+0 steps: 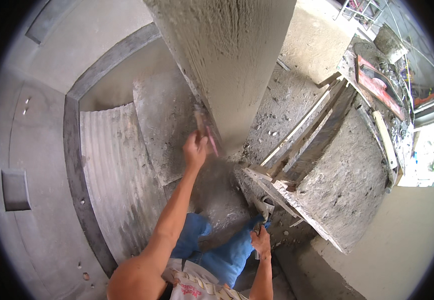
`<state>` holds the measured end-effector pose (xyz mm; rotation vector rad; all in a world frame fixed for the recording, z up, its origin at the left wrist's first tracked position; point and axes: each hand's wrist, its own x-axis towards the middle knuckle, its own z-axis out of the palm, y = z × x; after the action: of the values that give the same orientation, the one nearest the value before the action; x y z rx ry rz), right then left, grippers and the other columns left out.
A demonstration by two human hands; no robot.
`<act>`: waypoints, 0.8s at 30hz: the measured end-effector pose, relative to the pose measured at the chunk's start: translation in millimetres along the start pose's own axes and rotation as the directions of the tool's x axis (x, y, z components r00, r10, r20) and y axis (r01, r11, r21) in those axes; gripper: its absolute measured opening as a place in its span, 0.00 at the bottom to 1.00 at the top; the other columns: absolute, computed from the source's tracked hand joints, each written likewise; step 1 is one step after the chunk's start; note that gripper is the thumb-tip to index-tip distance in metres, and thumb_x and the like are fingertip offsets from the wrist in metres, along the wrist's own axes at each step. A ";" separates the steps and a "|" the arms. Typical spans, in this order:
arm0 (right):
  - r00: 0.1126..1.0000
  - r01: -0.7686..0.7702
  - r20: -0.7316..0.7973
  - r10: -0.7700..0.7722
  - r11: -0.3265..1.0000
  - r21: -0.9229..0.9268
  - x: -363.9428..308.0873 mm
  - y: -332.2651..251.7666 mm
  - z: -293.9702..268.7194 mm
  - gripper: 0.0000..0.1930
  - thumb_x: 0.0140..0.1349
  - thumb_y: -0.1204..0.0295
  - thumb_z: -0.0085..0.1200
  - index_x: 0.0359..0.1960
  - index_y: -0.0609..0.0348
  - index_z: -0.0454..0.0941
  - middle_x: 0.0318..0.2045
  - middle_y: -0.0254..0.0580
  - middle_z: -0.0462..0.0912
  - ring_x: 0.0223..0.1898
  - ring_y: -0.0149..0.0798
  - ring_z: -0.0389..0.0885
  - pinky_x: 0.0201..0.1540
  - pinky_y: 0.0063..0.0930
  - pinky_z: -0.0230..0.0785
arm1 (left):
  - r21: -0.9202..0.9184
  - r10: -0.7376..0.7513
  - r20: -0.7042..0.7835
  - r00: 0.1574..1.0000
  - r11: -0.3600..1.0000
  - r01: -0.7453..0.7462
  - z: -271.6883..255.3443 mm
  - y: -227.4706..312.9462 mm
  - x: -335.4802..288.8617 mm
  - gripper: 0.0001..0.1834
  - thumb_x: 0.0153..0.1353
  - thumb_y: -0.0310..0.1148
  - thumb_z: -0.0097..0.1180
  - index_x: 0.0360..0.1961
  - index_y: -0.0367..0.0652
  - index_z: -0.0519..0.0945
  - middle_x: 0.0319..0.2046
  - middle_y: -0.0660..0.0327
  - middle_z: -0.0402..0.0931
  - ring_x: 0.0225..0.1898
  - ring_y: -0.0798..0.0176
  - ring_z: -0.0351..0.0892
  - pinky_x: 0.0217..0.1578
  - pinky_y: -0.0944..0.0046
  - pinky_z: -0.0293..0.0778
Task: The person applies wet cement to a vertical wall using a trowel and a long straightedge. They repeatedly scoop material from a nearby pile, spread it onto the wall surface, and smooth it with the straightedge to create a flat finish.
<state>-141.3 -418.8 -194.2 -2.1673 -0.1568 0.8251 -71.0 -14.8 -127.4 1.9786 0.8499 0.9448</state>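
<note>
My left hand (195, 150) is closed around a narrow reddish tool (209, 134), blurred and seen nearly edge-on; it looks like a plastering float. The tool lies along the left edge of a grey plastered column (232, 65), whose face carries rough trowel streaks. Lower down, beside my jeans, my right hand (261, 242) is closed on a mortar-smeared tool (261, 216). Its kind is hard to make out against the grey background. A round grey pipe end (267, 201) shows just beyond that hand.
To the right stands a mortar-crusted wooden platform (344, 175), with a red float (379, 87) and a pale-handled tool (384, 137) on top. A bucket (390, 44) sits at its far end. Corrugated sheet (117, 175) lies at left beside a dark-framed wall opening (72, 145).
</note>
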 end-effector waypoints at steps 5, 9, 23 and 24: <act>0.999 -0.035 0.022 0.033 0.994 0.107 0.2 -58.6 -25.6 0.08 0.53 0.70 0.50 0.27 0.63 0.67 0.13 0.36 0.70 0.14 0.31 0.71 0.16 0.28 0.63 | -0.356 0.128 -0.033 0.991 0.925 -0.131 -44.7 121.0 26.4 0.15 0.57 0.33 0.58 0.43 0.35 0.75 0.32 0.57 0.75 0.33 0.63 0.76 0.35 0.65 0.73; 0.993 0.117 -0.040 -0.111 0.975 0.189 -8.4 -113.0 -45.8 0.08 0.53 0.70 0.48 0.29 0.64 0.70 0.15 0.36 0.71 0.17 0.28 0.71 0.20 0.26 0.63 | -0.095 0.033 0.052 0.998 0.995 -0.028 -31.2 97.8 37.1 0.16 0.57 0.31 0.56 0.44 0.34 0.74 0.33 0.49 0.75 0.34 0.51 0.76 0.35 0.59 0.71; 0.693 0.709 -0.008 -0.720 0.684 -0.169 31.4 -432.9 -209.4 0.20 0.62 0.55 0.49 0.31 0.65 0.75 0.16 0.54 0.73 0.19 0.54 0.74 0.25 0.38 0.67 | 0.026 -0.357 -0.020 0.934 0.934 0.358 -211.7 121.2 -64.4 0.17 0.63 0.27 0.50 0.53 0.34 0.69 0.35 0.58 0.76 0.38 0.68 0.74 0.42 0.70 0.69; 0.673 0.730 -0.013 -0.739 0.667 -0.148 34.7 -441.1 -210.5 0.20 0.62 0.56 0.49 0.30 0.65 0.74 0.15 0.54 0.71 0.18 0.54 0.72 0.24 0.37 0.66 | -0.025 -0.379 -0.068 0.923 0.926 0.378 -218.8 118.3 -72.8 0.17 0.64 0.27 0.49 0.53 0.33 0.70 0.34 0.59 0.76 0.37 0.69 0.73 0.41 0.70 0.68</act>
<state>80.9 -242.3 205.3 -1.9706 -1.0132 0.2537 -262.3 -53.5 43.2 1.6919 1.2122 0.7920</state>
